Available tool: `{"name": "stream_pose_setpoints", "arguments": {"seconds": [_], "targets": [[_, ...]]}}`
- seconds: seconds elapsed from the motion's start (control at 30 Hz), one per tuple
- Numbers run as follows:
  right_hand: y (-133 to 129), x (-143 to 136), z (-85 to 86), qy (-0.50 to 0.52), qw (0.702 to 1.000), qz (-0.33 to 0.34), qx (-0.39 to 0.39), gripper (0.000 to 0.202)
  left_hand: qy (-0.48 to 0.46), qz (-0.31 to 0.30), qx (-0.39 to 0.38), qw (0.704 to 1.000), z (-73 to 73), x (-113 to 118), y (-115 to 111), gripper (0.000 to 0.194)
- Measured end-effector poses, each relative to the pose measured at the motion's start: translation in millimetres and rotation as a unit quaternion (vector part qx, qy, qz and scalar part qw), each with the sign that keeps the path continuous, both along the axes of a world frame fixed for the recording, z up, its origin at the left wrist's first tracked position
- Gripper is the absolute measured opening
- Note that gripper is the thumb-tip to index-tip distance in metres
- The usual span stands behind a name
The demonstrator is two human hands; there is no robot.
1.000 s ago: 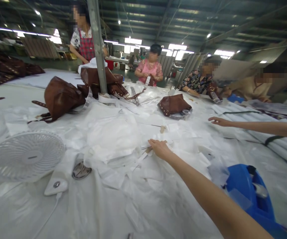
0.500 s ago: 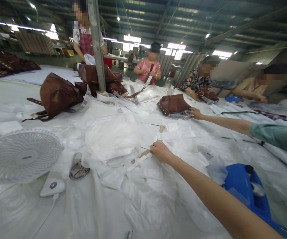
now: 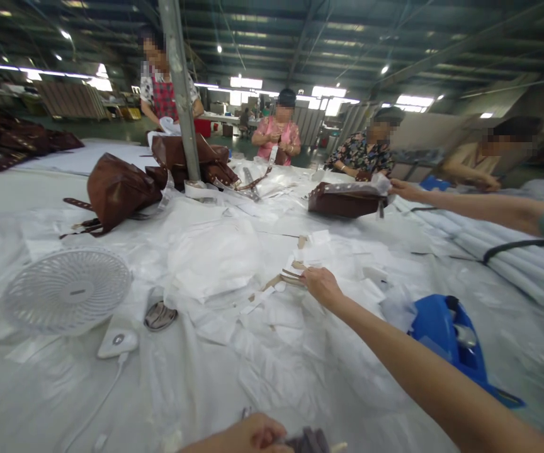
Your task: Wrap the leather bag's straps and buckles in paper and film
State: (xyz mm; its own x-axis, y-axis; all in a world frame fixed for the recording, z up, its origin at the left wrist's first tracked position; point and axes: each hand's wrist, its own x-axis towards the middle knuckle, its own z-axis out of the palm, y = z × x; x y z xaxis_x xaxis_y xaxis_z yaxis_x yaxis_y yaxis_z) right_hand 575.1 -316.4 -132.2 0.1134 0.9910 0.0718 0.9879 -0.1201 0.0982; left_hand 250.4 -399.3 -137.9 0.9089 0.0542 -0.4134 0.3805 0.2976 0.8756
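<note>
My right hand reaches in from the lower right, its fingers pinched on the ends of thin brown strips. Those strips lie over white paper pieces beside a pile of white sheets. At the bottom edge, partly cut off, my left hand is curled closed on a bunch of grey-brown strips. Another person's hand, on a teal-sleeved arm, holds the right end of a dark brown bag with clear plastic on it.
A white fan and a white corded device stand on the left. Brown bags lie by a metal post. At right are a blue holder and white rolls. Several people work across the table.
My left hand has come into view at the bottom with the grey-brown strips. My right hand has shifted slightly right, raising strip ends. The other person's hand has moved right and turned the bag.
</note>
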Motion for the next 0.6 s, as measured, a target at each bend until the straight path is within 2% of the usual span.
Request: {"name": "stream_pose_setpoints", "arguments": {"seconds": [0.17,0.23,0.3,0.33,0.4,0.47,0.53,0.6], "targets": [[-46.9,-21.4,39.3,0.119,0.986,-0.075,0.089,0.029,0.022,0.087,-0.086,0.992,3.8,-2.7,-10.1,0.062],[-81.9,-41.1,55.2,0.168,0.972,-0.106,0.121,0.035,0.027,0.099,-0.095,0.990,4.0,-5.0,-8.7,0.059],[-129.5,-68.6,68.6,0.241,0.955,-0.119,0.128,0.035,0.010,0.105,-0.095,0.990,3.0,-6.6,-5.9,0.053],[-156.9,-84.9,73.3,0.349,0.922,-0.122,0.119,0.035,0.002,0.109,-0.097,0.989,2.5,-7.1,-4.6,0.051],[-213.5,-120.6,75.4,0.530,0.838,-0.124,0.038,0.041,-0.008,0.112,-0.102,0.988,2.5,-7.1,-3.3,0.049],[-262.5,-156.1,65.9,0.640,0.752,-0.148,-0.053,0.041,-0.015,0.116,-0.099,0.988,5.0,-5.8,-4.4,0.047],[-293.9,-186.5,47.7,0.708,0.676,-0.186,-0.086,0.045,-0.020,0.117,-0.087,0.989,10.2,-3.7,-8.0,0.046],[-305.0,-209.2,28.4,0.744,0.623,-0.229,-0.073,0.048,-0.026,0.113,-0.069,0.991,17.4,-1.6,-14.0,0.045]]}}
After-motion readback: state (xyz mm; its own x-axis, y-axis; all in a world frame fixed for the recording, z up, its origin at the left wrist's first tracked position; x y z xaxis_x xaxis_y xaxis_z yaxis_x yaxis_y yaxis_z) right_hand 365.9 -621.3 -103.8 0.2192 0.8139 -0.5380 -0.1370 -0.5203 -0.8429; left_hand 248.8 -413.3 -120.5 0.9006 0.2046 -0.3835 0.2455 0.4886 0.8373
